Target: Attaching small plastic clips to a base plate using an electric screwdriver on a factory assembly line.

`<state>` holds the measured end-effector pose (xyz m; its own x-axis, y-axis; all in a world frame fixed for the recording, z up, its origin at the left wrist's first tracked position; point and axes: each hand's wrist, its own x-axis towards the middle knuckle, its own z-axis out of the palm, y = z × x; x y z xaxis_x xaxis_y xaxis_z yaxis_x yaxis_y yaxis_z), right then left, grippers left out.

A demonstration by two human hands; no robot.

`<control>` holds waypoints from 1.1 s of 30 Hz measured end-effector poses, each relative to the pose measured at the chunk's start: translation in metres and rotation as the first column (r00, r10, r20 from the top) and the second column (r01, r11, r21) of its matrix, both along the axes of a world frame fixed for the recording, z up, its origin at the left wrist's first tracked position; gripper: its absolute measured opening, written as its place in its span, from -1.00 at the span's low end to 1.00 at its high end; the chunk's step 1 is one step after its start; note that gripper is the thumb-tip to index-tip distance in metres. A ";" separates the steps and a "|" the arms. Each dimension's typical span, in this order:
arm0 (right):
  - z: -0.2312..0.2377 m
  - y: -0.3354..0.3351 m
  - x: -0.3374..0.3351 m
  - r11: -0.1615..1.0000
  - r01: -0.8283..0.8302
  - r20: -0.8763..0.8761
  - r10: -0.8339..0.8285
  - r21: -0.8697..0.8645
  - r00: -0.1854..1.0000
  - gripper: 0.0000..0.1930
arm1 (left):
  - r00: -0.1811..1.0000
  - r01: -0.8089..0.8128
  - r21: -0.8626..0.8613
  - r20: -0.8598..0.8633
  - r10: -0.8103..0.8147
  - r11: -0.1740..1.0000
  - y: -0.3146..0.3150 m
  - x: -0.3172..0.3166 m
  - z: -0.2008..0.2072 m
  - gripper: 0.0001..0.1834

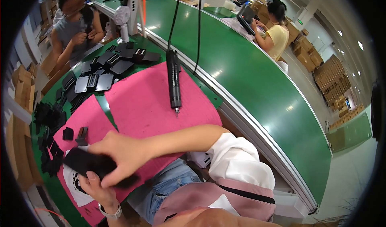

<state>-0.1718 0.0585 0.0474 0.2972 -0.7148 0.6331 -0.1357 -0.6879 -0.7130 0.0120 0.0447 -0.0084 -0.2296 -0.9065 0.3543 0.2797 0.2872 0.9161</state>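
Note:
My left hand and my right hand are both closed on a dark, flat, rectangular black part, held tilted above the left end of a pink mat. The right hand grips it from above, and the left holds its lower edge. Motion blurs the part, so its details cannot be made out. Below it lies a white bag with small black pieces on it. Just beyond the hands stand a small black block and a black bracket-like piece.
A black electric screwdriver hangs on a cord over the mat. Black hinged plates and loose small black parts crowd the green table's left side. A white fan stands behind. Two people work nearby.

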 end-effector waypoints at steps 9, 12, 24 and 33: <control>0.037 0.014 -0.021 0.881 -0.185 0.197 0.107 0.435 0.975 -0.65 | 0.761 -0.587 0.274 -0.136 0.635 0.762 0.008 0.114 0.014 -0.60; 0.018 -0.024 -0.045 0.966 0.233 -0.475 -0.154 0.112 0.866 -0.61 | 0.516 -0.745 0.416 -0.138 0.846 0.522 0.029 0.201 0.041 -0.54; -0.062 -0.152 -0.138 0.499 0.567 -0.708 -0.667 -0.656 -0.233 -0.48 | 0.270 -0.594 0.783 0.413 0.870 -0.187 0.165 0.541 -0.307 -0.49; -0.022 -0.130 -0.143 0.340 0.554 -0.443 -0.894 -0.760 -0.059 -0.86 | 0.421 -0.881 0.134 -0.215 0.881 0.454 0.043 0.384 -0.086 -0.75</control>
<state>-0.3145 -0.0715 0.0253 0.1118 -0.6928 0.7124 -0.9652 0.0948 0.2437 0.3960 0.0875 -0.0945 0.7783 -0.5666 0.2705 0.0625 0.4986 0.8646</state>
